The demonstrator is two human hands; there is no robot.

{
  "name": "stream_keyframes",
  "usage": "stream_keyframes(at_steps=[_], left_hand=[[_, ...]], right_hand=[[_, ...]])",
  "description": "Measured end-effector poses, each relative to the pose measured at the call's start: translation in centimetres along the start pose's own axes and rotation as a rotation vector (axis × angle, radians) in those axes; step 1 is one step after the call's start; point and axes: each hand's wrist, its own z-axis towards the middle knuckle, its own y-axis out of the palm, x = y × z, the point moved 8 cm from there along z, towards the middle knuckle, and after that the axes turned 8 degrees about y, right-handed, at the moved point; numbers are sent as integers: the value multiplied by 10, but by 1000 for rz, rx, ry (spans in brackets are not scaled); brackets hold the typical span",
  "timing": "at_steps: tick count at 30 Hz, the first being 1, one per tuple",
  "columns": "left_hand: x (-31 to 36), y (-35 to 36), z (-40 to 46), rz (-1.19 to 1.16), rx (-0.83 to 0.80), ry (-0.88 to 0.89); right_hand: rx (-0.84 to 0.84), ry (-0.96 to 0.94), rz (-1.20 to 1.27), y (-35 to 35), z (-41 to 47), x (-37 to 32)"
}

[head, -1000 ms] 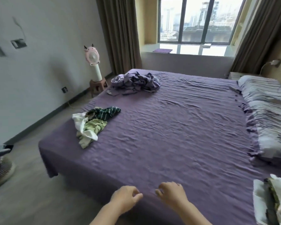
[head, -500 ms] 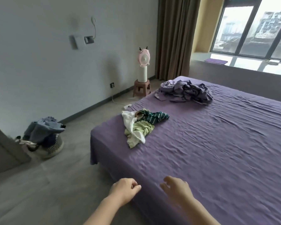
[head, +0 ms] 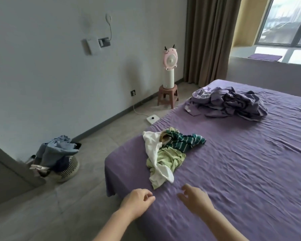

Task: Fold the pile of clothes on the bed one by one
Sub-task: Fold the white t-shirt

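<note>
A small pile of clothes lies near the left corner of the purple bed: a white garment, a pale green one and a dark green striped one, all crumpled together. My left hand hovers over the bed's near edge with fingers loosely curled, holding nothing. My right hand reaches forward just short of the pile, fingers relaxed and spread, empty.
A crumpled purple sheet heap lies at the bed's far side. On the floor stand a laundry basket full of clothes, a pink fan on a stool and a white power strip. A door edge is at left.
The view has swung left and come closer to the clothes pile. Both hands have moved toward the pile, and my right hand's fingers have opened out.
</note>
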Motion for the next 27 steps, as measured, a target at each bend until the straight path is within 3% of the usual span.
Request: stream_keyframes(at_steps=[8, 16, 21, 27], left_hand=[[-42, -35, 119, -59, -96, -21], [-72, -62, 284, -74, -243, 49], [-95, -34, 370, -85, -322, -14], [-118, 22, 410, -53, -349, -107]], right_hand=[[-10, 43, -36, -14, 113, -17], [-86, 213, 59, 7, 237, -50], [-188, 371, 107, 54, 294, -54], [-224, 519, 223, 103, 307, -51]])
